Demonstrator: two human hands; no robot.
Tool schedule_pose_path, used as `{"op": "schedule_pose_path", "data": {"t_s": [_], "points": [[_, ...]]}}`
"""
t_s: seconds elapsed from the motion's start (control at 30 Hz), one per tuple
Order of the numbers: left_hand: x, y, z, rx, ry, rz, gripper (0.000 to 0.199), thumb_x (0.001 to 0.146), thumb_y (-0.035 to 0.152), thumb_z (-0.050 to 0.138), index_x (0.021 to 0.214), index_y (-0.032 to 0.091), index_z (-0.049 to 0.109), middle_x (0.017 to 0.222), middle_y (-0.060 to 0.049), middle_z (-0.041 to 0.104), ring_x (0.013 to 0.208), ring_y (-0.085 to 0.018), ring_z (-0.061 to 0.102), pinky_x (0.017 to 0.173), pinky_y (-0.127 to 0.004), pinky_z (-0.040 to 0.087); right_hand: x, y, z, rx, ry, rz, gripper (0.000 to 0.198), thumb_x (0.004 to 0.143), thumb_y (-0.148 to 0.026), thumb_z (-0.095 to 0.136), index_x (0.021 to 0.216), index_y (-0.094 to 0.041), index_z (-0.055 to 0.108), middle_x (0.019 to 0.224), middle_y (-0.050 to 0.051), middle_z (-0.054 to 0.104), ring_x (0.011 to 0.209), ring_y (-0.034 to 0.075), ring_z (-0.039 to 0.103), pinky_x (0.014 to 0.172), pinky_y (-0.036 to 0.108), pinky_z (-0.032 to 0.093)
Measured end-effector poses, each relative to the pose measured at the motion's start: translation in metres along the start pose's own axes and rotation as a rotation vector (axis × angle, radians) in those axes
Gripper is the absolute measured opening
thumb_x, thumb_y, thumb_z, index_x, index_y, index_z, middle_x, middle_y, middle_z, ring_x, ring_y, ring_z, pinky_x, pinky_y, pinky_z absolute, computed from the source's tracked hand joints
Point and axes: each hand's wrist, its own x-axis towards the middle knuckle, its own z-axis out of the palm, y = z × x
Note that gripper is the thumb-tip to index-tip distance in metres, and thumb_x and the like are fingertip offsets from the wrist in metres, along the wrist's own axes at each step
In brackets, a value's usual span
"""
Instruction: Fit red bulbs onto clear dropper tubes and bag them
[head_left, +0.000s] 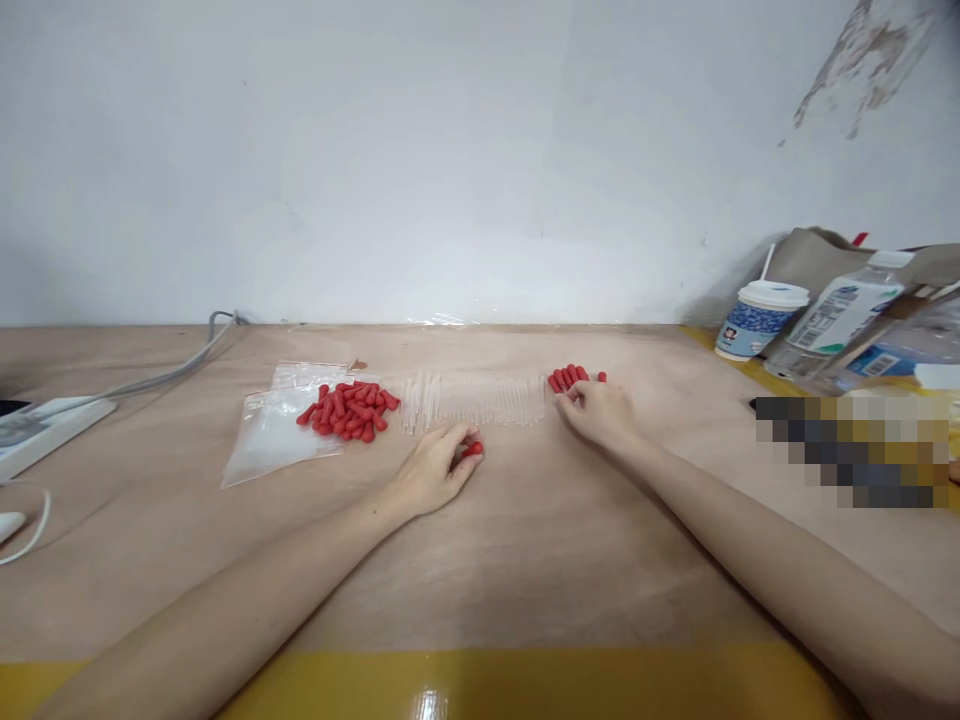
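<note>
My left hand is closed around a red rubber dropper bulb, whose rounded end pokes out between thumb and fingers. Just beyond it lies a row of thin clear tubes, set side by side. At the right end of that row, my right hand has its thumb and fingers pinched together; whatever is between them is hidden. Touching or right behind those fingers is a short row of red bulbs, with one more red end showing past the knuckles. A loose heap of red bulbs rests left of the tubes.
Clear plastic bags lie partly under the heap. Far left are a white power strip and a grey cable. On the right stand a lidded paper cup, a plastic bottle and a grey bag. A wall closes off the table's back.
</note>
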Motion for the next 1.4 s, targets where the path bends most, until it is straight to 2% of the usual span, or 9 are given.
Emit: {"op": "schedule_pose_path", "data": {"t_s": [0.13, 0.3, 0.47, 0.6, 0.73, 0.8, 0.9, 1.23, 1.4], "points": [[0.001, 0.0, 0.0, 0.015, 0.033, 0.072, 0.02, 0.085, 0.017, 0.045, 0.104, 0.017, 0.052, 0.086, -0.005, 0.057, 0.078, -0.016, 0.053, 0.072, -0.03, 0.044, 0.013, -0.022, 0.008, -0.125, -0.065, 0.016, 0.029, 0.078, -0.033, 0.041, 0.062, -0.018, 0.061, 0.07, 0.006, 0.06, 0.079, 0.021, 0.053, 0.083, 0.041, 0.027], [0.001, 0.0, 0.001, -0.046, 0.013, 0.036, 0.008, 0.084, 0.015, 0.045, 0.086, 0.015, 0.053, 0.082, -0.005, 0.055, 0.07, -0.013, 0.053, 0.063, -0.025, 0.043, 0.032, -0.037, 0.013, -0.232, -0.236, 0.129, 0.021, 0.074, -0.024, 0.045, 0.073, -0.015, 0.063, 0.079, 0.011, 0.061, 0.085, 0.026, 0.053, 0.082, 0.045, 0.027], [0.001, -0.002, 0.003, -0.075, 0.034, 0.021, 0.011, 0.081, 0.019, 0.051, 0.072, 0.015, 0.047, 0.073, -0.002, 0.052, 0.066, -0.012, 0.052, 0.058, -0.022, 0.042, 0.034, -0.047, 0.01, -0.249, -0.25, 0.15, 0.017, 0.068, -0.017, 0.051, 0.078, -0.012, 0.064, 0.084, 0.016, 0.06, 0.091, 0.032, 0.052, 0.08, 0.048, 0.028], [0.0, -0.004, 0.003, -0.073, 0.044, -0.011, 0.008, 0.082, 0.023, 0.054, 0.079, 0.016, 0.05, 0.074, -0.001, 0.057, 0.067, -0.012, 0.054, 0.06, -0.023, 0.043, 0.012, -0.048, -0.001, -0.199, -0.127, 0.008, 0.023, 0.08, -0.021, 0.041, 0.086, -0.009, 0.06, 0.086, 0.018, 0.061, 0.09, 0.03, 0.053, 0.078, 0.043, 0.033], [0.001, -0.003, 0.003, -0.067, 0.044, -0.02, 0.021, 0.082, 0.025, 0.056, 0.102, 0.017, 0.054, 0.089, -0.004, 0.064, 0.077, -0.014, 0.059, 0.069, -0.025, 0.046, -0.023, -0.033, -0.005, 0.186, 0.032, -0.328, 0.023, 0.087, -0.023, 0.035, 0.094, -0.012, 0.054, 0.082, 0.012, 0.062, 0.076, 0.021, 0.056, 0.068, 0.033, 0.039], [0.002, -0.002, 0.003, -0.059, 0.023, -0.013, 0.02, 0.083, 0.026, 0.054, 0.102, 0.017, 0.057, 0.092, -0.005, 0.064, 0.079, -0.015, 0.06, 0.071, -0.026, 0.047, -0.039, -0.025, -0.004, 0.336, 0.074, -0.463, 0.022, 0.087, -0.022, 0.037, 0.1, -0.014, 0.052, 0.08, 0.009, 0.063, 0.073, 0.019, 0.057, 0.067, 0.032, 0.04], [0.003, -0.001, 0.003, -0.057, -0.013, -0.002, 0.018, 0.086, 0.027, 0.05, 0.097, 0.017, 0.06, 0.094, -0.005, 0.065, 0.082, -0.015, 0.06, 0.073, -0.027, 0.047, -0.056, -0.019, -0.004, 0.382, 0.101, -0.587, 0.021, 0.088, -0.021, 0.038, 0.101, -0.017, 0.054, 0.083, 0.006, 0.065, 0.073, 0.017, 0.058, 0.069, 0.032, 0.039], [0.002, 0.003, 0.003, -0.047, 0.006, -0.01, 0.02, 0.086, 0.027, 0.049, 0.096, 0.017, 0.063, 0.089, -0.005, 0.067, 0.079, -0.016, 0.062, 0.074, -0.027, 0.047, -0.068, -0.03, -0.004, 0.375, 0.049, -0.732, 0.019, 0.088, -0.02, 0.042, 0.096, -0.017, 0.058, 0.079, 0.003, 0.067, 0.061, 0.012, 0.054, 0.067, 0.03, 0.033], [0.003, 0.005, 0.004, -0.227, -0.041, -0.17, 0.023, 0.086, 0.032, 0.048, 0.092, 0.017, 0.063, 0.083, -0.002, 0.066, 0.073, -0.014, 0.06, 0.065, -0.024, 0.047, -0.067, -0.03, -0.001, 0.416, 0.019, -0.749, 0.018, 0.088, -0.023, 0.044, 0.096, -0.017, 0.058, 0.074, 0.001, 0.065, 0.06, 0.011, 0.053, 0.067, 0.029, 0.033]]}}
